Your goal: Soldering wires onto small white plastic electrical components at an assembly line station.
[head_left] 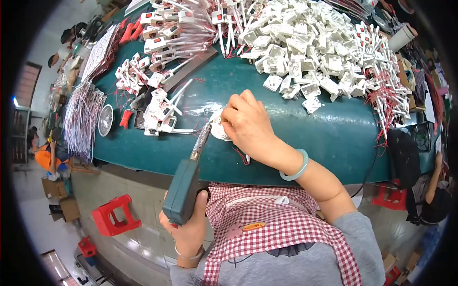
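Note:
My left hand [188, 231] is wrapped round the grip of a dark green soldering gun [181, 190]. Its metal tip points up and away, ending beside a small white round piece [218, 128] on the table. My right hand [250, 126] is closed over that piece, thumb and fingers pressed together at its right side; what they pinch is hidden. Left of the tip lies a group of white switch housings [160, 114] with white cables. A short white cable end with red wires [246, 157] shows below my right hand.
The green table [143, 155] carries a large heap of white plastic housings [305, 43] at the back. Wired bundles [381, 71] lie at the right, white wires [83, 119] at the left. A small round dish [105, 120] stands near them. A red stool [116, 215] stands on the floor.

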{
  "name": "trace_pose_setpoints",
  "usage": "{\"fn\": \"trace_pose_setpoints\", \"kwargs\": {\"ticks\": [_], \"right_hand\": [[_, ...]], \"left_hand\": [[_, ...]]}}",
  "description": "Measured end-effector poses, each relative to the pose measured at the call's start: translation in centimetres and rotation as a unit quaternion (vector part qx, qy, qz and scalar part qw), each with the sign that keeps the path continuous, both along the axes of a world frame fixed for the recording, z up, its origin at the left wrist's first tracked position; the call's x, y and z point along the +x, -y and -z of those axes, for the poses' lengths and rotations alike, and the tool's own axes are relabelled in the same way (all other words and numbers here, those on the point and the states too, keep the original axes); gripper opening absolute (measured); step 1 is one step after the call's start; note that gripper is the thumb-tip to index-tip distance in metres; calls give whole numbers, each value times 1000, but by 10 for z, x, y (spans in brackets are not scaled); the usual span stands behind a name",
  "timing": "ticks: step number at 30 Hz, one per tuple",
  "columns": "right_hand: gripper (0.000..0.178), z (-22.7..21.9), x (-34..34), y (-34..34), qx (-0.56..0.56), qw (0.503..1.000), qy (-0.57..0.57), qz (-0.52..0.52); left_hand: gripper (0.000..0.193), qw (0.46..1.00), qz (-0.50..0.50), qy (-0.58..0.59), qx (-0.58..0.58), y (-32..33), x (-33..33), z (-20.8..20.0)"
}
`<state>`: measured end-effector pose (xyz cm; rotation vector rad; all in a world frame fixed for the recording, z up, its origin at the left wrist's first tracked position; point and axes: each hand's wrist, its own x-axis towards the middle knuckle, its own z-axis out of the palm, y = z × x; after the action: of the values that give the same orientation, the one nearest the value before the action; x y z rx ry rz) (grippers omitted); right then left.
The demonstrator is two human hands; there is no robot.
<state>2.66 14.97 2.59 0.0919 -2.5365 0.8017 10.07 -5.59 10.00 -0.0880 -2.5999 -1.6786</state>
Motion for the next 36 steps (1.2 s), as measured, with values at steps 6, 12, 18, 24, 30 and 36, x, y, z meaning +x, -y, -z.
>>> {"fn": "trace_pose_setpoints", "kwargs": {"ticks": [6,12,18,24,30,36], "right_hand": [[8,-4,0,-1,-3,1000,-3,-3],[8,-2,-3,-1,-12,1000,11,-2],[8,-1,-2,0,-23,1000,12,-2],[9,-1,-2,-2,-22,1000,14,2],[9,-3,-3,0,-20,1000,17,-5],[7,-3,-1,-2,-14,1000,18,-6]], "left_hand": [[28,999,-26,-45,-1,7,5,15],[24,1000,-1,19,-2,1,-3,9],[21,1000,17,4,-21,-5,-4,6],[21,998,41,-25,-46,-8,-6,4],[24,993,-108,-56,-3,1,10,13],[27,994,-93,-53,-35,6,9,8]]}}
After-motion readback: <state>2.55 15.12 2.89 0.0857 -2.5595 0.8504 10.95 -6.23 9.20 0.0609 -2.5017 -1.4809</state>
